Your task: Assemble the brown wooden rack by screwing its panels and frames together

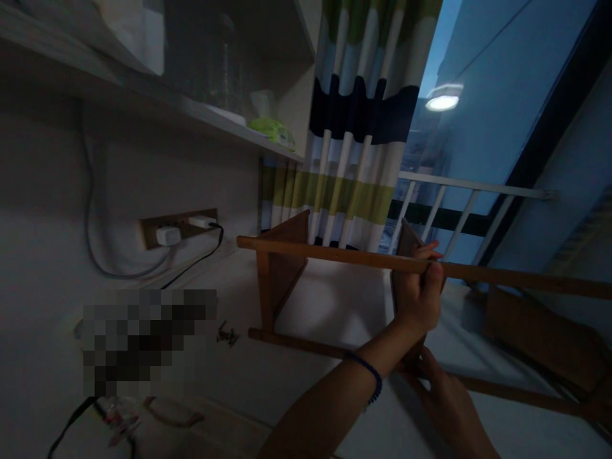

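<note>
A brown wooden shelf frame [329,253] lies on its side across a white surface. It has long rails, an end board [287,268] at the left and a middle board [405,255] near my hands. My left hand [421,296], with a dark blue bead bracelet [370,370] on its wrist, is closed around the middle board by the upper rail, thumb against the wood. Lower down, my right hand [444,395] grips where the middle board meets the lower rail [296,342]; its fingertips are partly hidden. Another brown board [540,338] shows at the right.
Several small screws [227,335] lie on the white surface to the left. A socket strip [179,228] with plugs and cables is on the wall. Overhead, a shelf [191,105] holds a green packet [272,127]. Behind are a striped curtain [354,159] and a white railing [473,186].
</note>
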The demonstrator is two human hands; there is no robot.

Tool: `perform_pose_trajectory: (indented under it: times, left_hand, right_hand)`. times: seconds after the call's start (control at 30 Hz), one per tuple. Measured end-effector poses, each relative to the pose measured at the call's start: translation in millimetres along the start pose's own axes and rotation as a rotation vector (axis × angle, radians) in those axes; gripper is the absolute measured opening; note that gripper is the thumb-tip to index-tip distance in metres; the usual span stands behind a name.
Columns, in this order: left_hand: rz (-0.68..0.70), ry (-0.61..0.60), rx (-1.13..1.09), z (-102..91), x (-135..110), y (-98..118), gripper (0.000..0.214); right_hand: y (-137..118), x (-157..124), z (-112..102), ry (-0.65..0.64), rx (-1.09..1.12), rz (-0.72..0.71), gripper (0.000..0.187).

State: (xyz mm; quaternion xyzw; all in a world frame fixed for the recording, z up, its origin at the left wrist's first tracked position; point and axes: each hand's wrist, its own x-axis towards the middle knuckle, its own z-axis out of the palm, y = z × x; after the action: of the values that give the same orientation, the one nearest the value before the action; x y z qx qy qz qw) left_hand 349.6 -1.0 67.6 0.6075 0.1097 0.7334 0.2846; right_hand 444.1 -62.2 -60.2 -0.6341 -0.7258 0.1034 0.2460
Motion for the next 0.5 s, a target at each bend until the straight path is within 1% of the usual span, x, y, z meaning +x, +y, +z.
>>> perform_pose_trajectory:
  times: [0.17,0.27,0.37,0.47,0.5]
  left_hand:
    - [0.004,0.028,-0.035,8.5,6,6,0.028]
    - [0.008,0.077,-0.078,16.2,13,9,0.027]
    - [0.013,0.126,-0.134,24.7,23,14,0.028]
    - [-0.002,0.164,-0.186,32.2,34,21,0.029]
    - [-0.012,0.182,-0.199,34.5,38,23,0.029]
  right_hand:
    - [11,-1,-9,0.072,-0.054,-0.051,0.04]
    - [15,-1,-20,0.131,-0.09,-0.07,0.039]
    - [16,1,-40,0.193,-0.115,-0.094,0.038]
    - [14,4,-64,0.198,-0.117,-0.132,0.033]
    - [14,6,-72,0.218,-0.124,-0.137,0.033]
